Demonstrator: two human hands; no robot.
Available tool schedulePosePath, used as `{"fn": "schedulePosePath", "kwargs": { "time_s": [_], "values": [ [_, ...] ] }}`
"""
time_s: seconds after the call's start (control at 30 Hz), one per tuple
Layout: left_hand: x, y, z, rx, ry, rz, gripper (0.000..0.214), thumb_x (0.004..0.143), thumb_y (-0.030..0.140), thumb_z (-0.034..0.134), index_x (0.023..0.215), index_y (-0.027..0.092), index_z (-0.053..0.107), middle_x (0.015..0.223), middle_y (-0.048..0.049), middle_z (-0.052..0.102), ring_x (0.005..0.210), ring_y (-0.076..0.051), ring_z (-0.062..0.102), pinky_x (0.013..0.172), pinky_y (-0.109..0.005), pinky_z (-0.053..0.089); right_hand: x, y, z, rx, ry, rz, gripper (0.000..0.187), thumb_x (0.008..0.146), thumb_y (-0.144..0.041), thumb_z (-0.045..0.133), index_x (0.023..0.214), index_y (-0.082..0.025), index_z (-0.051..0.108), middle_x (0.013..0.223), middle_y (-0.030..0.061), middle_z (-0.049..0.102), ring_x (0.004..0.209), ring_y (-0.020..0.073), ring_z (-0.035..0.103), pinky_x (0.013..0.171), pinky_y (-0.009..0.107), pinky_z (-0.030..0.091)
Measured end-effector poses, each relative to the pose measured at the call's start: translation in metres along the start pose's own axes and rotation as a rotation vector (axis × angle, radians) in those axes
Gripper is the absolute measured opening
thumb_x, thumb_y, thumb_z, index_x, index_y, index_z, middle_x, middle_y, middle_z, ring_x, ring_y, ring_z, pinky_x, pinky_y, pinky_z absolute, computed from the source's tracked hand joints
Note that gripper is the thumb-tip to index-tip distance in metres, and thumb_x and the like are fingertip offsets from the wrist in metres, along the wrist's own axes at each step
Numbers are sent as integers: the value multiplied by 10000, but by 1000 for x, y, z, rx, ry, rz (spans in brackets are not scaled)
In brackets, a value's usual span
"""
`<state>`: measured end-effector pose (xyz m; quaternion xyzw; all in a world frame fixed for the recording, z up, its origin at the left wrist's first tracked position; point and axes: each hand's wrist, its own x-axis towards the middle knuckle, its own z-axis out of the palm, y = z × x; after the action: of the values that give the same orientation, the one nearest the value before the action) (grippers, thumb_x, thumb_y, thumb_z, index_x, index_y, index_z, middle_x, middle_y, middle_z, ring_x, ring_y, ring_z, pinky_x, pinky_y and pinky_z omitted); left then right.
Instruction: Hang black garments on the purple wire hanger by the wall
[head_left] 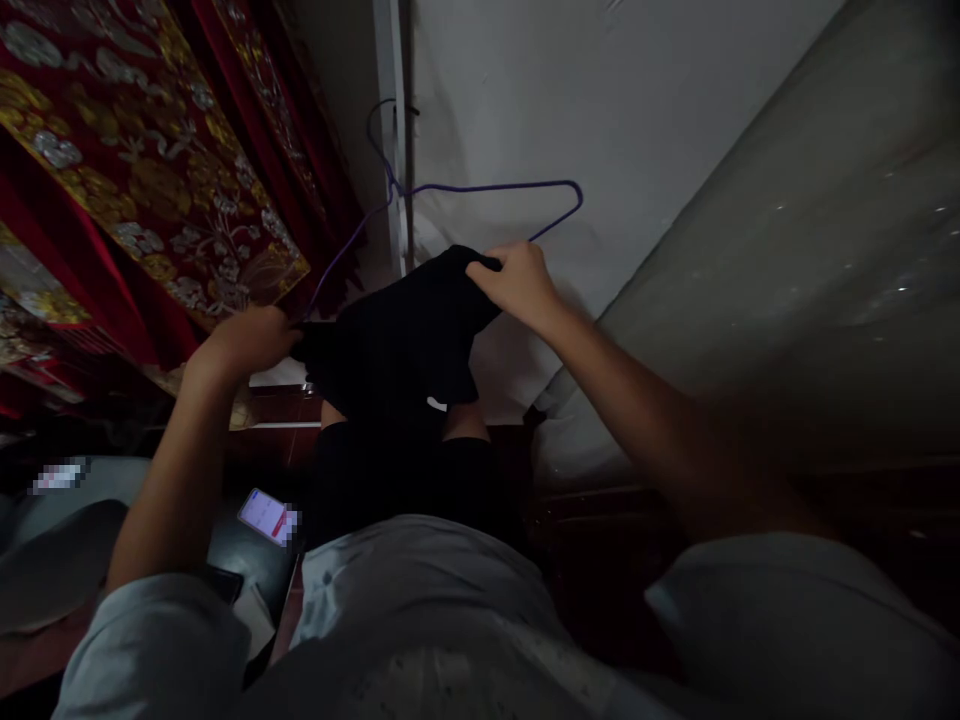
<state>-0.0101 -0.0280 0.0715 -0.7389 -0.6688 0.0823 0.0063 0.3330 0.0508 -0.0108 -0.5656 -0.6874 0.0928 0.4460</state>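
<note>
A black garment (405, 330) is stretched between my two hands; its exact kind is hard to tell in the dim light. My left hand (251, 345) grips its left end, fingers closed, close to the lower left arm of a purple wire hanger (487, 187). With thumb and fingers pinched, my right hand (517, 280) holds the upper right corner just below the hanger's right end. The hanger's hook is up at a narrow metal upright, and its lower part is hidden by the garment and my hands. A small white patch (436, 404) shows near the garment's lower edge.
Red cloth with gold and silver embroidery (172, 190) hangs at the left. Behind the hanger are the metal upright (403, 230) and a pale wall (600, 100). A large grey sheet-like surface (787, 260) slants along the right. A lit phone (266, 515) lies on a dark seat at lower left.
</note>
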Motion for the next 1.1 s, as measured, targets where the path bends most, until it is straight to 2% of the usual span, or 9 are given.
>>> {"fn": "schedulePosePath", "kwargs": {
  "time_s": [0.07, 0.13, 0.23, 0.33, 0.5, 0.7, 0.83, 1.0, 1.1],
  "values": [
    [9, 4, 8, -36, -165, 34, 337, 941, 342, 532, 686, 173, 674, 780, -112, 743, 730, -234, 698, 711, -302, 491, -2, 0, -1, 0, -11, 8, 320, 805, -264, 637, 589, -225, 404, 511, -14, 311, 589, 154, 395, 607, 336, 331],
    [15, 6, 17, -70, -198, 36, 338, 928, 330, 538, 650, 182, 661, 799, -114, 758, 731, -231, 711, 690, -287, 482, -3, 1, -1, -1, -30, 17, 327, 804, -259, 630, 575, -225, 399, 508, -11, 315, 580, 154, 400, 596, 338, 321],
    [17, 4, 20, -95, -95, -1, 361, 928, 381, 522, 672, 188, 688, 792, -116, 757, 749, -245, 717, 697, -297, 490, -4, 1, -1, -10, -31, 15, 340, 808, -260, 631, 566, -229, 394, 507, -11, 301, 571, 153, 385, 584, 342, 317],
    [13, 1, 13, -122, 90, -25, 416, 945, 440, 480, 713, 186, 714, 752, -121, 734, 765, -269, 704, 735, -334, 506, -5, -2, -1, -9, -43, 32, 359, 813, -260, 644, 565, -233, 386, 509, -13, 289, 570, 150, 365, 580, 345, 319],
    [9, -2, 8, -126, 326, -37, 258, 861, 291, 517, 709, 186, 698, 710, -112, 690, 788, -273, 670, 780, -358, 500, -10, -11, -1, 51, -91, 101, 390, 839, -229, 610, 556, -230, 342, 548, -4, 309, 600, 151, 386, 594, 339, 328],
    [22, -15, 23, -206, 164, 72, 194, 781, 232, 484, 749, 203, 674, 739, -71, 690, 733, -229, 637, 730, -322, 475, -10, -11, -3, 46, -98, 84, 370, 840, -253, 613, 565, -225, 367, 557, -8, 300, 615, 152, 403, 615, 328, 340],
    [22, -11, 16, -175, 166, 55, 239, 787, 240, 475, 824, 181, 703, 759, -82, 693, 731, -231, 624, 738, -330, 474, -9, -8, -4, 64, -108, 93, 352, 832, -277, 625, 577, -220, 389, 554, -7, 310, 608, 146, 396, 589, 313, 328],
    [9, 8, -13, -306, 421, 61, 337, 825, 231, 479, 959, 107, 762, 937, -116, 748, 838, -217, 635, 788, -321, 456, -10, -7, 3, 100, -93, 118, 353, 824, -270, 633, 562, -219, 403, 538, -13, 329, 578, 130, 373, 537, 296, 265],
    [22, 25, -25, -431, 588, 118, 340, 856, 197, 475, 980, 62, 761, 945, -114, 753, 870, -189, 629, 816, -284, 454, -14, -8, 15, 192, -96, 174, 359, 843, -252, 604, 560, -215, 387, 551, -27, 326, 555, 111, 343, 523, 284, 237]
  ]
}}
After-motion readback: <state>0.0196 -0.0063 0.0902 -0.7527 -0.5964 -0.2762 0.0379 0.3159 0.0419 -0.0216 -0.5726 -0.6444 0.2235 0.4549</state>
